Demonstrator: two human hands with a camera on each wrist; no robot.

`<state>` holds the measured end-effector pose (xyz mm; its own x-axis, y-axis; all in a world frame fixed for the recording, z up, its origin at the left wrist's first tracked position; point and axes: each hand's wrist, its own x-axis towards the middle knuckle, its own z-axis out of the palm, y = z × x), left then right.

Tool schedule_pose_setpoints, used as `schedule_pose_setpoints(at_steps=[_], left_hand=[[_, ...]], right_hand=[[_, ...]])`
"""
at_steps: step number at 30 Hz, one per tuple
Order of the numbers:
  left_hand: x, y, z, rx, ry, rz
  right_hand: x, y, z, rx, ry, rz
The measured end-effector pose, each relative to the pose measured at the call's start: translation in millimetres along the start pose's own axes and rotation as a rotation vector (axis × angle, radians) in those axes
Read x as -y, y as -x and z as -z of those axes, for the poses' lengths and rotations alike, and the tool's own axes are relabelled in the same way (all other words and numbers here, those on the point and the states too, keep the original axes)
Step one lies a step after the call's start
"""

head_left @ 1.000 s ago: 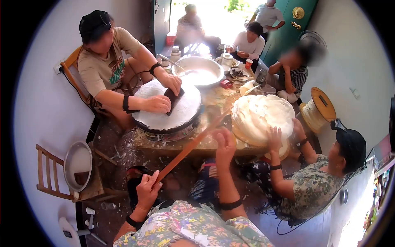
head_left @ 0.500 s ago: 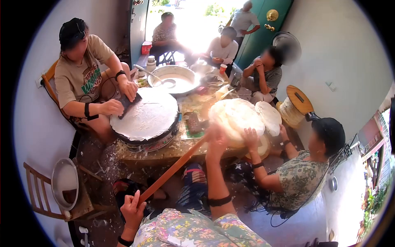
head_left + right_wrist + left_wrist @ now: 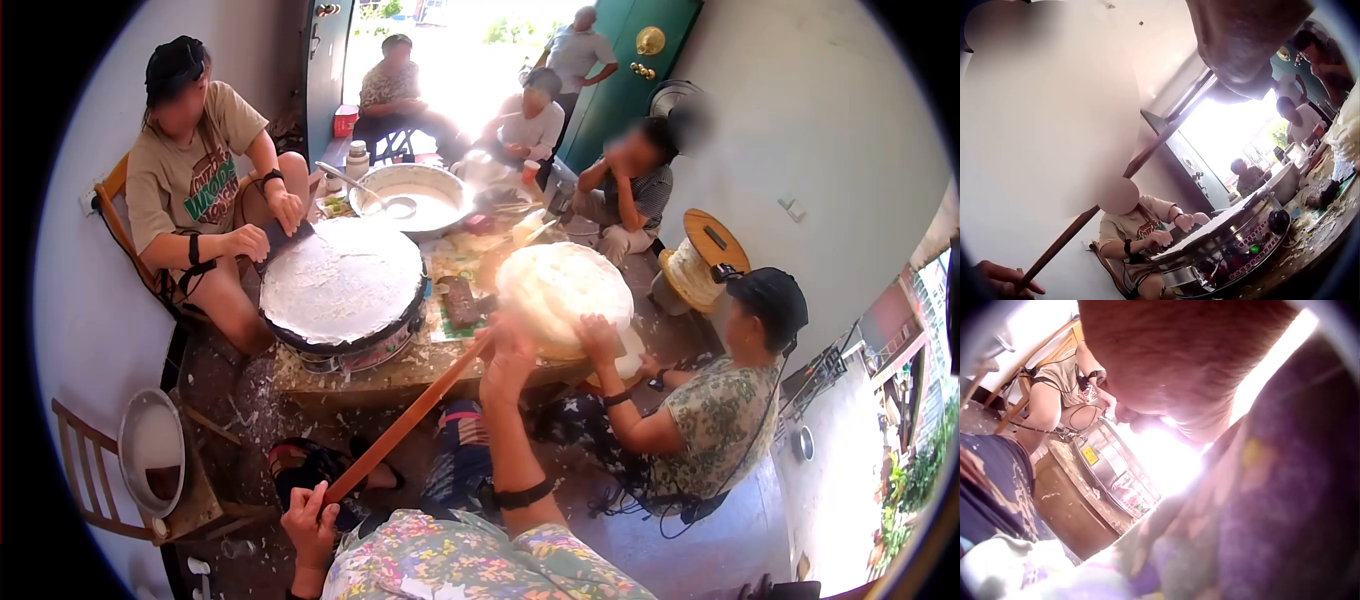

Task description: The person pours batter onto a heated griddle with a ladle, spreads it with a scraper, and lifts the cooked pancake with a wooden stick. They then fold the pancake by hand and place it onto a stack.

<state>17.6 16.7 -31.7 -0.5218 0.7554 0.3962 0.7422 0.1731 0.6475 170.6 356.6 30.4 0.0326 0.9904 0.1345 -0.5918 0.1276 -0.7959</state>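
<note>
- Seated at a low desk [image 3: 330, 392], the camera wearer, in a flowered top [image 3: 450, 562], grips the lower end of a long wooden stick [image 3: 405, 422] in the left hand [image 3: 312, 525], fingers curled round it.
- The stick slants up from the wearer's lap side toward the near edge of the desk, its upper end meeting the right hand [image 3: 508, 365]. That hand is blurred in the head view and seen only in part in the right wrist view; whether its fingers grasp the stick cannot be told.
- Just beyond the right hand lies a round pile of thin, pale sheets [image 3: 565, 290], its near edge touched by the hand of a companion [image 3: 715, 410] in a dark cap and patterned shirt.
- Across the desk, a round griddle [image 3: 370, 352] carries a white layer [image 3: 342, 280]. Beside it, a person in a tan T-shirt [image 3: 205, 160] holds a dark scraper [image 3: 288, 240] at its edge.
- Behind the griddle sits a wide metal bowl [image 3: 442, 222] of pale liquid, a ladle [image 3: 345, 178] resting in it.
- A dark block [image 3: 460, 302] lies between griddle and pile.
</note>
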Motion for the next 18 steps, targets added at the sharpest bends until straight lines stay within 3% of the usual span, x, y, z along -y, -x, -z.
schedule_pose_setpoints(at_steps=[5, 14, 18], left_hand=[[-1.3, 2.7, -0.5, -0.067, -0.074, -0.031], [-18.5, -6.6, -1.5, -0.106, -0.119, -0.014], [-27.5, -11.0, -2.0, -0.147, -0.022, 0.078]], right_hand=[[-10.3, 6.8, 4.2, -0.083, -0.096, -0.173], [-28.9, 26.0, 10.1, 0.201, 0.250, -0.272], [-28.5, 36.4, 3.8, 0.310, 0.176, -0.278]])
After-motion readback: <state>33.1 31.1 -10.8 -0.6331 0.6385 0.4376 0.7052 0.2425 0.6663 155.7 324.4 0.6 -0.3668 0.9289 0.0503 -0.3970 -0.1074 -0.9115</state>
